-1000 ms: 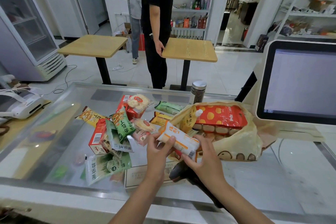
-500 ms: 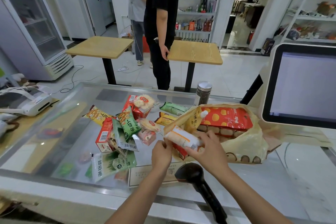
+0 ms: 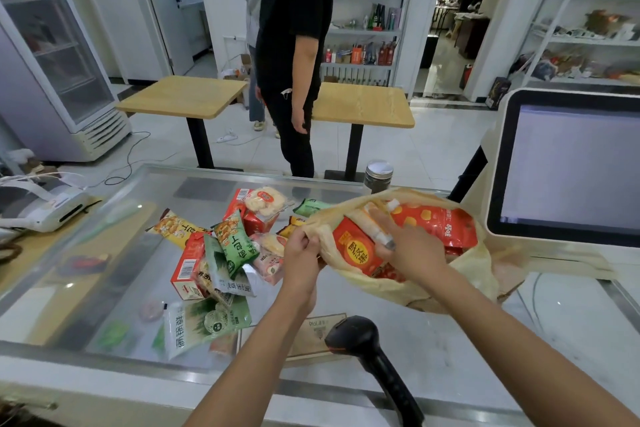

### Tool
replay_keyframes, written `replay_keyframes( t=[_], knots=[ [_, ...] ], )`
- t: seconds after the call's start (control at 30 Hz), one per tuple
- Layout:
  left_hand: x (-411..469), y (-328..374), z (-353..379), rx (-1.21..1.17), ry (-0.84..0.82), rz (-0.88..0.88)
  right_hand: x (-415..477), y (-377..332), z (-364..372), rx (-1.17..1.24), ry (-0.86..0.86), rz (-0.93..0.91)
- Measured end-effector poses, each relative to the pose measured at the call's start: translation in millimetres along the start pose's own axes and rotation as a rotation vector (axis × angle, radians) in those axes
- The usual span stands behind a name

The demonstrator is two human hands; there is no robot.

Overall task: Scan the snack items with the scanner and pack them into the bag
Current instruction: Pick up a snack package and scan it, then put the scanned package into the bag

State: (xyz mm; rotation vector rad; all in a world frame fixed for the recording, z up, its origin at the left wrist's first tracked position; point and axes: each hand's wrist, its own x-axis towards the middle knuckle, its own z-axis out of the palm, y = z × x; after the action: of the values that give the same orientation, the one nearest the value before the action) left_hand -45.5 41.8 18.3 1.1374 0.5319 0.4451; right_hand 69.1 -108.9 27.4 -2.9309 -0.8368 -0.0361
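tabletop (image 3: 467, 350): a glass-topped surface that spans the near half of the scene and carries all the items below.

screen (image 3: 571, 166): stands upright at the far right edge of the tabletop, just right of the bag.

bag (image 3: 398, 288): pale yellow plastic, lying right of centre with its mouth open towards the left. a large red pouch (image 3: 436, 224) and a red box (image 3: 356, 251) lie inside it.

snack pile (image 3: 228, 246): loose packets and boxes heaped left of the bag, several overlapping.

scanner (image 3: 349, 334): black, handheld type, resting on the tabletop near the bag, between the two forearms. no hand touches it.

right hand (image 3: 412, 250): reaches into the mouth of the bag. its fingers are closed around the near end of a long white snack packet (image 3: 372, 224).

left hand (image 3: 301, 253): its fingers pinch the left rim of the bag, between the bag and the snack pile.

white snack packet: lies inside the bag's mouth, on top of the red box and touching the red pouch.
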Motion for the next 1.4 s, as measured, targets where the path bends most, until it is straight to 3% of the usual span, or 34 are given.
replay_keyframes(
  t=[0.07,0.23,0.33,0.5,0.67,0.73,0.83,0.9,0.97,1.03,1.07,1.17,1.23,1.3,1.4],
  knots=[
    [2,4,2,-0.003,-0.027,-0.016,3,7,-6,0.012,-0.058,-0.011],
    [7,2,0,-0.128,-0.008,-0.229,-14,10,-1,0.130,-0.188,-0.250],
    [9,-4,-1,-0.133,0.012,-0.288,-25,15,10,0.035,-0.173,-0.257],
    [12,9,11,-0.161,-0.066,-0.152,-27,37,10,0.026,-0.094,-0.165],
    [19,0,7,0.113,-0.033,-0.150,-37,54,5,-0.013,-0.135,-0.123],
    [18,-10,-4,0.189,-0.008,-0.198,-48,50,11,-0.006,-0.007,-0.159],
    [8,-19,-17,0.231,0.012,-0.231,-75,31,16,0.144,0.383,-0.288],
    [0,-24,-24,0.275,0.014,-0.147,-98,13,17,0.224,0.432,-0.361],
    [-8,-33,-33,0.594,0.054,0.189,-122,-9,18,0.299,0.194,-0.277],
    [-10,-43,-47,1.094,0.150,0.591,-137,-23,24,0.360,-0.100,-0.123],
    [-9,-46,-52,1.283,0.170,0.669,-140,-27,30,0.377,-0.188,-0.083],
    [4,-55,-66,1.627,0.142,0.620,-135,-35,37,0.535,-0.382,0.102],
    [8,-59,-74,1.760,0.081,0.611,-129,-36,38,0.853,-0.549,0.277],
    [5,-60,-78,1.820,0.013,0.644,-128,-36,38,1.102,-0.693,0.375],
    [-1,-61,-80,1.821,0.030,0.752,-130,-35,38,1.132,-0.702,0.369]
  ],
)
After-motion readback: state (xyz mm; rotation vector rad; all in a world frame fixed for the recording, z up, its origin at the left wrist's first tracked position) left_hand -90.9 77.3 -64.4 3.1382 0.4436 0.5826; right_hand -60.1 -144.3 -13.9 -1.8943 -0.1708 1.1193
